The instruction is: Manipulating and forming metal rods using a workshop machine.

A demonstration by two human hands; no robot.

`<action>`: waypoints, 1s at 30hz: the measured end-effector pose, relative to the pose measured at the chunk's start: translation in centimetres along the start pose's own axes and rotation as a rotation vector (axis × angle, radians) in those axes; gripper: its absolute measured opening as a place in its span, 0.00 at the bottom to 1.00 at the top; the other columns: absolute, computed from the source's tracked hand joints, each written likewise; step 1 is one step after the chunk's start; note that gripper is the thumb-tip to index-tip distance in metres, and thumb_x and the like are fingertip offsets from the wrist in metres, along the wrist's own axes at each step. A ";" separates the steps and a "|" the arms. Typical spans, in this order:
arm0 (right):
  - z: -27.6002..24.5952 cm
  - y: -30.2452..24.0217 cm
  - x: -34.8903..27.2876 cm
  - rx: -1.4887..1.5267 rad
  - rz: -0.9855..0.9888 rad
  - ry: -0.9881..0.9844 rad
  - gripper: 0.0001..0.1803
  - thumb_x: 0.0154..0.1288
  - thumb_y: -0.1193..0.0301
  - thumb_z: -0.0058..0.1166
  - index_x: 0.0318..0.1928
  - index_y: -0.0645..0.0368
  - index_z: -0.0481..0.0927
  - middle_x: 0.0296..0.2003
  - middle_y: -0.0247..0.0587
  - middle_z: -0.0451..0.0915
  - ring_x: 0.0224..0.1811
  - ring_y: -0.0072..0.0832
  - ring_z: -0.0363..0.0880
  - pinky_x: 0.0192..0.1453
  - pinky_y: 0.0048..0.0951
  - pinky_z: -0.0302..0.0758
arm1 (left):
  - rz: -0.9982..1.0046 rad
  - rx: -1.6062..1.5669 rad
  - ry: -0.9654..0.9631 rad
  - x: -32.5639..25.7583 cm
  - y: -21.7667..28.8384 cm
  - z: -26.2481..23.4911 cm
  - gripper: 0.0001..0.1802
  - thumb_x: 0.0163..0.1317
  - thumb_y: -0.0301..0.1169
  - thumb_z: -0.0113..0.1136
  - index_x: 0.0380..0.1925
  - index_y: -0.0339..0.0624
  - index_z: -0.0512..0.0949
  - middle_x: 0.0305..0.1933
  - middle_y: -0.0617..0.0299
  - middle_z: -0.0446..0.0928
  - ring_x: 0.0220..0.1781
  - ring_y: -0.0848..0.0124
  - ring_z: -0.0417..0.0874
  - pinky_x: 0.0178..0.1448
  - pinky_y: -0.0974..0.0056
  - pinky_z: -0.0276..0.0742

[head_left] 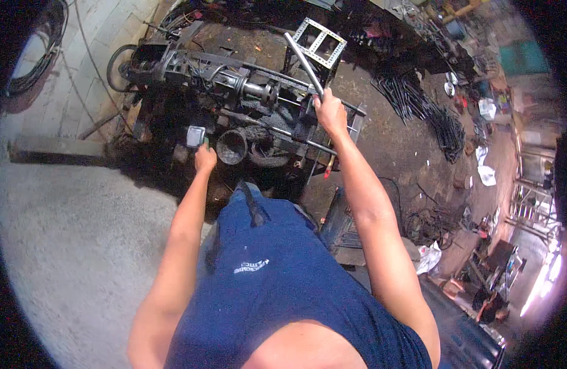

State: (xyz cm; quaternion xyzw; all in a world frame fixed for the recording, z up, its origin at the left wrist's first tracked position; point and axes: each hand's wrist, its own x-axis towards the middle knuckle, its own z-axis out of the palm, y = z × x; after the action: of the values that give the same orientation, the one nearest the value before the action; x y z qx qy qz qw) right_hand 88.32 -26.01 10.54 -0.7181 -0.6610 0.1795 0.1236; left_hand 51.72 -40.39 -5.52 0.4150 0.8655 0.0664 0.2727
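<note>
My right hand [330, 112] is closed around a long grey metal lever [303, 63] that slants up and to the left over a dark, greasy machine [234, 92]. Stretched out in front of me, my left hand [205, 157] grips a small tool with a square grey metal head [195, 136], held just left of a round black cup-like part [232, 146] of the machine. Both forearms reach forward from my blue shirt.
A white perforated metal frame [320, 44] stands behind the lever. Bundles of dark bent rods [431, 117] lie on the dirt floor to the right. A wheel [118, 66] sits at the machine's left end. Pale concrete floor [68, 221] spreads to the left; clutter fills the right.
</note>
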 end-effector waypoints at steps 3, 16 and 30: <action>0.7 1.6 0.0 0.092 -0.070 0.022 0.20 0.68 0.56 0.50 0.45 0.63 0.70 0.38 0.65 0.78 0.43 0.61 0.78 0.47 0.55 0.74 | -0.084 -0.036 0.033 -1.1 0.4 0.5 0.24 0.65 0.38 0.50 0.61 0.54 0.72 0.56 0.47 0.76 0.56 0.47 0.77 0.59 0.47 0.73; 0.6 2.6 0.1 0.136 -0.123 0.025 0.18 0.68 0.59 0.49 0.44 0.63 0.71 0.41 0.61 0.79 0.44 0.57 0.80 0.47 0.54 0.76 | -0.108 -0.146 0.150 0.0 -0.6 1.3 0.23 0.59 0.39 0.56 0.54 0.47 0.78 0.49 0.44 0.80 0.53 0.48 0.80 0.58 0.52 0.74; -0.3 0.1 0.0 -0.017 0.036 0.020 0.19 0.66 0.57 0.50 0.43 0.63 0.74 0.34 0.61 0.81 0.40 0.57 0.81 0.46 0.54 0.77 | -0.018 -0.204 0.073 -0.1 -0.2 -0.2 0.26 0.59 0.40 0.57 0.58 0.45 0.76 0.52 0.43 0.79 0.56 0.47 0.78 0.60 0.51 0.72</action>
State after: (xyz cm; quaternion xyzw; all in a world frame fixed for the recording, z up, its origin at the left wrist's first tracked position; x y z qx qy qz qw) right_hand 88.57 -26.05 10.77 -0.7327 -0.6481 0.1689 0.1209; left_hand 51.60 -40.57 -5.38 0.3744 0.8673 0.1667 0.2826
